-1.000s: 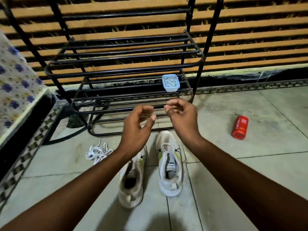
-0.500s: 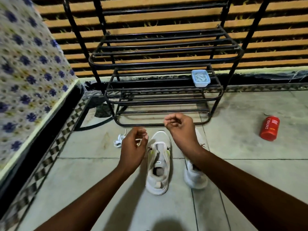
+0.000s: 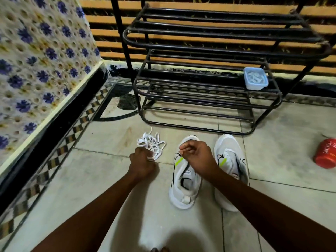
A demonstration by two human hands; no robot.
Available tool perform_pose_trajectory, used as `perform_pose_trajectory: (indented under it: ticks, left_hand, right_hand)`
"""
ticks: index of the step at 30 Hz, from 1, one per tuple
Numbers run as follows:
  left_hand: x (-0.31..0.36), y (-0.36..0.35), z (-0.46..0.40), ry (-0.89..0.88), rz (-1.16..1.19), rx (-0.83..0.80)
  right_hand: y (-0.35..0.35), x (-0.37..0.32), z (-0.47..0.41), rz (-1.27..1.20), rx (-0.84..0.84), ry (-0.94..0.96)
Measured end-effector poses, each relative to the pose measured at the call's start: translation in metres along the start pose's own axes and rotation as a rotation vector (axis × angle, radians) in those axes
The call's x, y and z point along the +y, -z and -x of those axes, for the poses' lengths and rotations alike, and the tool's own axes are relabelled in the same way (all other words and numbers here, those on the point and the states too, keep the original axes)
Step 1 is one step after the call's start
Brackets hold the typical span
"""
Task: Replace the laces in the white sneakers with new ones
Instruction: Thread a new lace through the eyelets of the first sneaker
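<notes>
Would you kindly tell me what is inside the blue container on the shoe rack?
The blue container on the shoe rack holds something pale and coiled, possibly laces. Its translucent lid blurs the contents, so what they are and how many cannot be told.

left hand (image 3: 142, 163): fingers curled | right hand (image 3: 197, 156): fingers curled, raised

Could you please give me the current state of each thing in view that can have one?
Left sneaker: upright on the floor, unlaced.
Right sneaker: upright on the floor, lacing unclear.
Loose white laces: tangled pile on the floor, left hand curled at its near edge.
Right hand: fingers curled above the left sneaker; contents unclear.
Blue container: lidded, on the rack.
Red can: lying on its side.
</notes>
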State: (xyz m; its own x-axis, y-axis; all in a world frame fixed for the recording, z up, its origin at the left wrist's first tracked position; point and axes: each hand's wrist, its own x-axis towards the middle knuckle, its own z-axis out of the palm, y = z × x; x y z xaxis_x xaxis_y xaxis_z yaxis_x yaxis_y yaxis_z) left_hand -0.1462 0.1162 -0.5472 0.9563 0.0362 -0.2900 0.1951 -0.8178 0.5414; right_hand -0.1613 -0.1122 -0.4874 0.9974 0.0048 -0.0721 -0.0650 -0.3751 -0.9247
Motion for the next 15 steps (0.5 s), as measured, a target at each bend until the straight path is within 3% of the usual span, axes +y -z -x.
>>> perform_pose_trajectory:
  ticks: [5,10,15]
  left_hand:
    - [0.006,0.009,-0.002,0.057,0.303,0.238]
    - [0.007,0.015,-0.007,0.098,0.559,0.067]
    - [0.014,0.009,-0.014,0.048,0.616,0.093]
  right_hand:
    - [0.004,0.000,-0.006,0.008,-0.008,-0.013]
    - [0.005,-0.002,-0.003,0.021,-0.024,-0.028]
    - [0.006,0.002,0.000,0.037,-0.066,-0.005]
